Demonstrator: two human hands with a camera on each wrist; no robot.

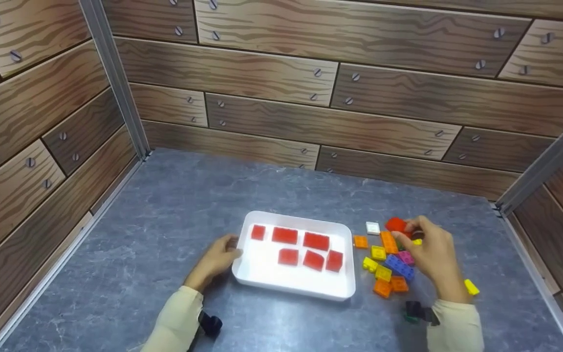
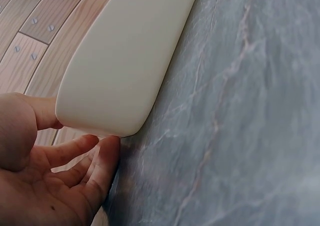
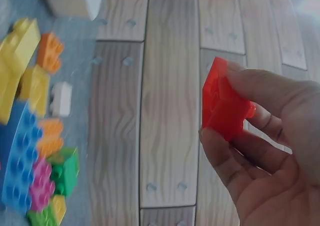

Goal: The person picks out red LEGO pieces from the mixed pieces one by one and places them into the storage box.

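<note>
My right hand (image 1: 433, 249) pinches a red toy building brick (image 3: 225, 100) between thumb and fingers, raised over the right-hand pile. The brick's hollow underside partly shows in the right wrist view. At the left end of a white tray (image 1: 262, 266), my left hand (image 1: 219, 256) grips the wall, thumb at the rim and fingers against the outside. Several red bricks (image 1: 285, 235) lie spread out inside the tray, in two rough rows. Beneath and beside my right hand are loose bricks: a blue brick (image 1: 399, 267), a magenta brick (image 1: 406, 257), and several orange and yellow ones.
A white brick (image 1: 373, 228) lies just right of the tray. One yellow brick (image 1: 471, 287) sits apart at the far right. A green brick (image 3: 64, 171) shows in the right wrist view. Wood-patterned walls (image 1: 262, 107) enclose the grey tabletop (image 1: 184, 195).
</note>
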